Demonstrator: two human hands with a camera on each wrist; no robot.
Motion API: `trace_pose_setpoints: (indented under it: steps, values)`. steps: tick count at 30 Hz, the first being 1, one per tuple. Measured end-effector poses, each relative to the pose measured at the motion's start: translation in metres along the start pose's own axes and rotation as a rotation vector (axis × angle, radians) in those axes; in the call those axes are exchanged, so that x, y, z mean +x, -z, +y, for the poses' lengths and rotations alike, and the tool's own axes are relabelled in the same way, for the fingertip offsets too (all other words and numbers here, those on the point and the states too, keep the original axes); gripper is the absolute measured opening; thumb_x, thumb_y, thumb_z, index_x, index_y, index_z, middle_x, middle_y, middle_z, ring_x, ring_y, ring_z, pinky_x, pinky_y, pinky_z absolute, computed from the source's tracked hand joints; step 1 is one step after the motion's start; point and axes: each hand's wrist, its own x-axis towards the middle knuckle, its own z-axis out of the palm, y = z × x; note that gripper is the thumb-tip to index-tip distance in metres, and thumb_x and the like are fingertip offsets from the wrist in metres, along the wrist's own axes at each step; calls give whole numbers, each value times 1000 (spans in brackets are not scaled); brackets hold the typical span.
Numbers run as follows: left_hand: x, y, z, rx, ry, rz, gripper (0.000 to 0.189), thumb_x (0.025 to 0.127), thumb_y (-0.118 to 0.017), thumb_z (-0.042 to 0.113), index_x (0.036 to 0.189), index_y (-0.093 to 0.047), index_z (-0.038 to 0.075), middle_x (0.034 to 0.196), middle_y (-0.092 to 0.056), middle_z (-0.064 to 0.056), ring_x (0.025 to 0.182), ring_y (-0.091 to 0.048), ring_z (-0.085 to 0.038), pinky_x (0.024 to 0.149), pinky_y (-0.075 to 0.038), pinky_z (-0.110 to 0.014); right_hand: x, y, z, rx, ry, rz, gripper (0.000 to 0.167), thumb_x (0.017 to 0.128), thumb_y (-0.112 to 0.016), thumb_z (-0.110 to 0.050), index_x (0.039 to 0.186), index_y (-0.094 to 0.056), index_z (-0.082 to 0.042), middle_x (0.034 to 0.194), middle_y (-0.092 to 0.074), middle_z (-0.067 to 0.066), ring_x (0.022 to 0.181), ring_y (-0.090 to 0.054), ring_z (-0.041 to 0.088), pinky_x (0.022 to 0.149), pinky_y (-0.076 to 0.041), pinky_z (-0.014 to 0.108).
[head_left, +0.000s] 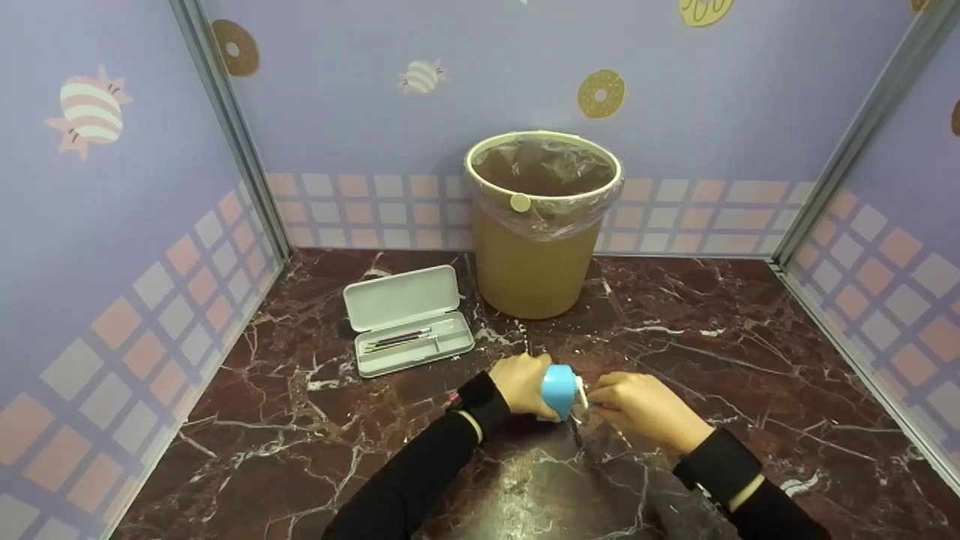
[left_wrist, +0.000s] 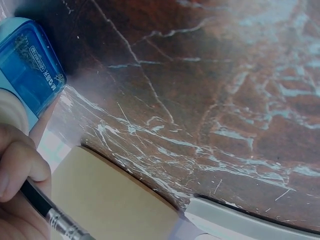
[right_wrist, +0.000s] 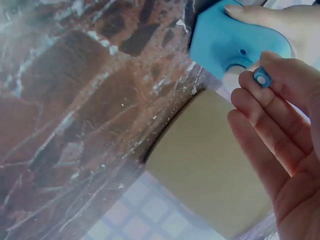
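A blue pencil sharpener (head_left: 556, 390) with a cream crank arm (head_left: 581, 394) sits low over the marble table. My left hand (head_left: 519, 384) grips it from the left side. In the left wrist view, its clear blue shavings drawer (left_wrist: 35, 67) has shavings inside, and a dark pencil (left_wrist: 37, 200) with silver markings runs out from between the curled fingers. My right hand (head_left: 643, 405) is on the crank side, thumb and forefinger pinching the small blue crank knob (right_wrist: 261, 77). The other right fingers are loosely bent. The pencil's tip is hidden.
A white pencil case (head_left: 401, 291) lies open at the back left with several pencils (head_left: 397, 339) in it. Behind the hands stands a tan bin (head_left: 536, 270) lined with a clear bag. Patterned panels (head_left: 360, 210) wall the table at the back and sides.
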Motion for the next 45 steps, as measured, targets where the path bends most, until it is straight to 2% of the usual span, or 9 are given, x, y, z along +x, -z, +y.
trace_pose_setpoints:
  steps: [7, 14, 20, 28, 35, 41, 45]
  values:
    - [1, -1, -2, -2, -4, -1, 72, 61, -93, 56, 111, -65, 12, 95, -75, -4, 81, -73, -19, 67, -59, -34, 7, 8, 5, 3, -29, -2, 11, 83, -82, -14, 94, -79, -11, 85, -72, 1, 71, -69, 14, 65, -58, 29]
    - [0, 2, -2, 4, -23, 6, 71, 62, -93, 55, 111, -64, 12, 94, -75, -4, 81, -74, -20, 68, -60, -35, 20, 14, 14, -46, -63, 27, 14, 83, -81, -17, 95, -80, -11, 85, -72, 2, 72, -70, 16, 67, -59, 32]
    - [-1, 4, -1, -10, -30, 0, 71, 62, -93, 54, 110, -64, 12, 94, -75, -4, 81, -74, -20, 69, -60, -35, 34, 14, 25, -74, -101, 8, 7, 88, -77, -16, 93, -79, -11, 87, -71, 4, 75, -70, 21, 68, -59, 38]
    - [1, -2, -3, -19, -35, 20, 71, 61, -93, 55, 109, -63, 12, 91, -74, -4, 78, -72, -20, 66, -59, -35, 46, -5, 38, -128, -135, -4, 5, 85, -78, -10, 89, -79, -11, 88, -73, 7, 78, -71, 26, 67, -58, 43]
    - [1, 0, -2, -17, -1, -3, 72, 62, -93, 55, 112, -64, 13, 94, -74, -3, 81, -73, -20, 67, -59, -35, 47, -20, 41, -116, -167, 13, 4, 85, -77, -10, 84, -77, -13, 84, -72, 6, 74, -70, 26, 64, -56, 45]
    - [0, -2, 0, 1, -13, 8, 70, 61, -92, 56, 110, -64, 13, 91, -74, -3, 78, -71, -18, 65, -58, -33, 41, -37, 45, -133, -159, -9, 5, 83, -78, -6, 82, -76, -11, 79, -70, 7, 70, -68, 27, 59, -55, 43]
    - [1, -3, 0, -6, -11, 9, 71, 62, -92, 56, 110, -64, 13, 91, -74, -3, 77, -72, -18, 64, -57, -34, 37, -44, 43, -120, -166, -17, 5, 84, -77, -7, 84, -78, -11, 83, -73, 8, 74, -70, 28, 59, -55, 44]
